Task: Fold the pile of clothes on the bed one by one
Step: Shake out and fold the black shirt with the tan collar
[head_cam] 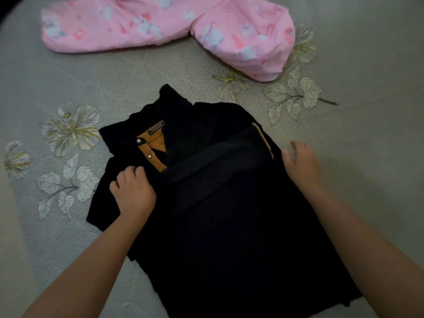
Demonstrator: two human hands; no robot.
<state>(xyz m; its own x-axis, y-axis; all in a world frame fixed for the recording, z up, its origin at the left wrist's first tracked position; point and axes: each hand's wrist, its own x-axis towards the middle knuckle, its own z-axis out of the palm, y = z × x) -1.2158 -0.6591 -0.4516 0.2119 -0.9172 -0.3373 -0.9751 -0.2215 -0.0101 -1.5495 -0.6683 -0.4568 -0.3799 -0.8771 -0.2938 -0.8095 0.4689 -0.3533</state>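
Near the bed's [160, 72] middle, with left hand [132, 191] fingers curled pinching the black shirt's [229, 214] unfolded side and right hand [300, 161] fingers spread loose at the folded edge: draw inward, squarely, then smooth flat.

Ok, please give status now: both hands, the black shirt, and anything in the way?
Left hand grips black shirt near collar. Right hand open at shirt's right edge. Pink garment lies apart, beyond. Nothing obstructs.
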